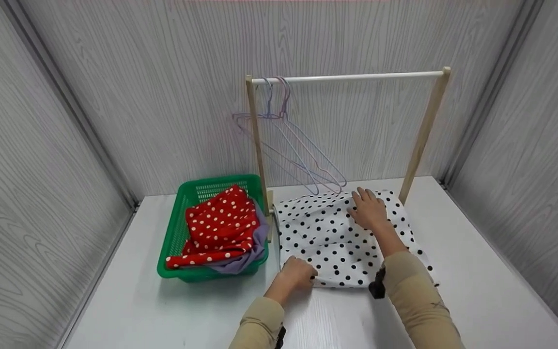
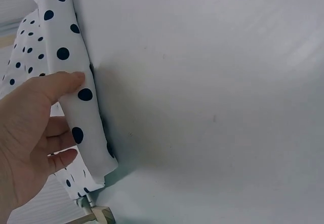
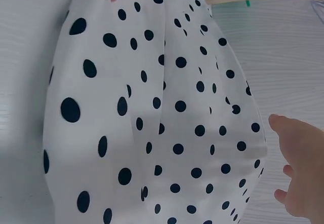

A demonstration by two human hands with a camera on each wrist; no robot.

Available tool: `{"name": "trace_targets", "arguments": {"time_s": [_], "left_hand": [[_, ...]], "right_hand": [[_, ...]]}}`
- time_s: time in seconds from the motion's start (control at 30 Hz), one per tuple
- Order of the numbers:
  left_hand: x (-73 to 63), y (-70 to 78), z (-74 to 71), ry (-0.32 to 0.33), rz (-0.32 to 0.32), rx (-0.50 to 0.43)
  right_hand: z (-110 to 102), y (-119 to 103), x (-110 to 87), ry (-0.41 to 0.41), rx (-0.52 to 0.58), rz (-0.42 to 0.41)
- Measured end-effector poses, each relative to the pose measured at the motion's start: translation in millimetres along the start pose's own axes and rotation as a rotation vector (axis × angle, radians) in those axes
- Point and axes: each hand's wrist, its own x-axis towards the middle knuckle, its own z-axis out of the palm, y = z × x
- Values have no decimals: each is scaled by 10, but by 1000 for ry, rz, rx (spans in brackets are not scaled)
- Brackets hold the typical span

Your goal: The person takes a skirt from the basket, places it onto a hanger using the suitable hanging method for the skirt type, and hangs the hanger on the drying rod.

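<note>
A white cloth with black polka dots [image 1: 330,232] lies folded on the table, below the hanger rack's rail; its kind cannot be told. At its near left corner my left hand [image 1: 298,274] grips the edge. The left wrist view shows the left thumb on top of the dotted fold, with the other fingers behind it. My right hand [image 1: 370,211] reaches over the far right part of the cloth, fingers spread. In the right wrist view the right hand [image 3: 304,158] appears beside the cloth's far edge, holding nothing; contact there is unclear.
To the left stands a green basket [image 1: 168,242] holding a red polka-dot cloth [image 1: 223,220] and a purple cloth [image 1: 261,237]. A wooden rack with a white rail [image 1: 356,77] stands behind, several wire hangers [image 1: 303,145] bunched at its left end. Grey panels [image 1: 162,97] surround the table.
</note>
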Motion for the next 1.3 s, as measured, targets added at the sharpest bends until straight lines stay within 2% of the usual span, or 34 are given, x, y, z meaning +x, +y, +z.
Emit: {"name": "trace_targets", "arguments": {"time_s": [0.3,0.53,0.63,0.8,1.1,1.3], "left_hand": [[-21,98,-28,-23,-4,0],[-4,118,-14,-35,-5,-3],[-1,105,-10,-39,-5,-9],[-17,48,-6,-26,-22,-8],[-66,5,27,12,-21,-4],[-40,10,48,49,-14,1]], "right_hand": [[273,69,-14,-210,-47,3],[525,78,-135,-372,41,57],[625,76,-189,-418,46,51],[670,52,-185,-384,26,36],[757,140,-203,-242,-214,-95],[757,118,-179,-247,-268,-14]]}}
